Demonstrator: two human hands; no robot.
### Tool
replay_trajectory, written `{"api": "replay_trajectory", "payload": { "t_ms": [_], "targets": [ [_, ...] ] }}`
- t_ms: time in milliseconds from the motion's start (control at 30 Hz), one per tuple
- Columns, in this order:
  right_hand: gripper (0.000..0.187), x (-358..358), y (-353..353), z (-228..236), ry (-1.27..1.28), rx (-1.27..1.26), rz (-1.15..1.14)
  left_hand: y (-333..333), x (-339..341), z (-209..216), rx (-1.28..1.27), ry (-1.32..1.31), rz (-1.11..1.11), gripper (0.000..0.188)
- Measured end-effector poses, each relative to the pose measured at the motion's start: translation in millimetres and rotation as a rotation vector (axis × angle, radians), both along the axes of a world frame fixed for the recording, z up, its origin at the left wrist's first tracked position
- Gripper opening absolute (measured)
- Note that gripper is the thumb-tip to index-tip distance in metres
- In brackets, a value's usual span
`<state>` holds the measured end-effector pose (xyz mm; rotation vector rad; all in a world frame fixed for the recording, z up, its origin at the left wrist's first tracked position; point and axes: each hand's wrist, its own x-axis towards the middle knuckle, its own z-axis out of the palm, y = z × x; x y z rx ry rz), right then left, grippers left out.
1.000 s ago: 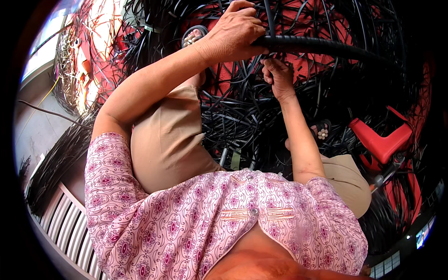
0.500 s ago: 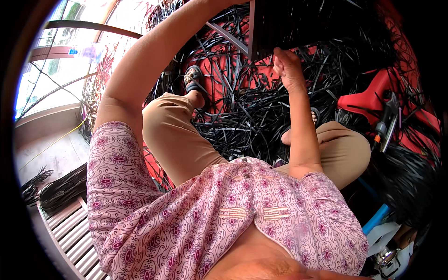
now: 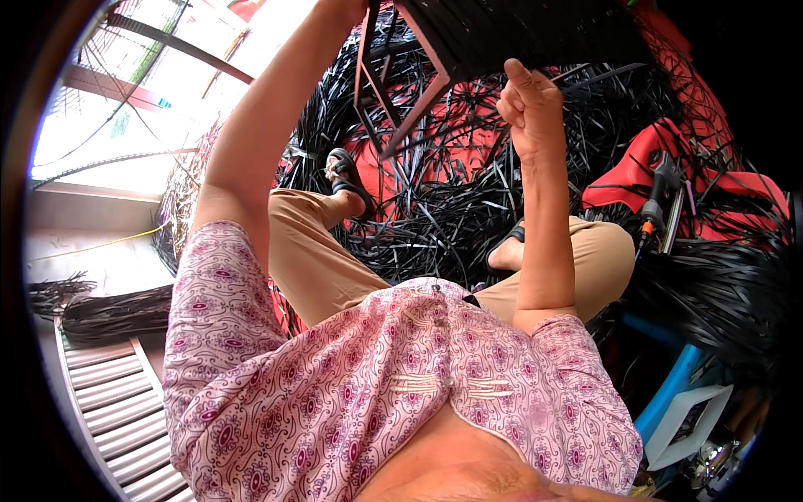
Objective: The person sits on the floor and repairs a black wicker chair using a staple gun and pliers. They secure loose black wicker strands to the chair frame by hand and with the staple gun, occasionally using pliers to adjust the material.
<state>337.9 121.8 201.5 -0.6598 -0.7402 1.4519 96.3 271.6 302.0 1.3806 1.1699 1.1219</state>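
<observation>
A brown metal frame with a black woven panel stands tilted at the top of the view. At its left side my left hand reaches the upper edge of the picture. Its fingers are cut off or hidden there, so its grip does not show. Just below the panel's near edge my right hand is raised with its fingers curled in and one digit pointing up. A dark strip runs out beside this hand; whether the fingers pinch it I cannot tell.
Loose black plastic strips lie heaped over a red floor covering around my feet. To the right are a red plastic piece and a black-handled tool. A slatted bench holding a black strip bundle stands left.
The frame and panel have tilted and shifted, showing more of the brown legs. My right hand has risen slightly and turned. My left arm has moved a little at the top edge.
</observation>
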Motion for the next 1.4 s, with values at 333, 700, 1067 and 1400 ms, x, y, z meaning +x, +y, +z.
{"api": "replay_trajectory", "payload": {
  "t_ms": [333,700,1067,1400],
  "targets": [
    [0.029,-99.0,4.5,-84.2,-0.397,-0.126,0.091,-24.1,-158.4,-218.0,-0.193,-0.46,0.178,0.021],
    [0.033,-196.7,55.9,-88.0,-0.326,-0.132,0.13,-124.9,-117.9,-194.8,0.449,0.225,0.737,0.06],
    [0.016,-219.9,62.4,-57.4,-0.18,-0.342,0.343,-121.9,-128.1,-217.9,0.676,0.646,0.662,0.068],
    [0.016,-232.8,52.9,-55.2,-0.292,-0.293,0.315,-125.2,-130.1,-215.0,0.678,0.601,0.674,0.072]
  ]
}}
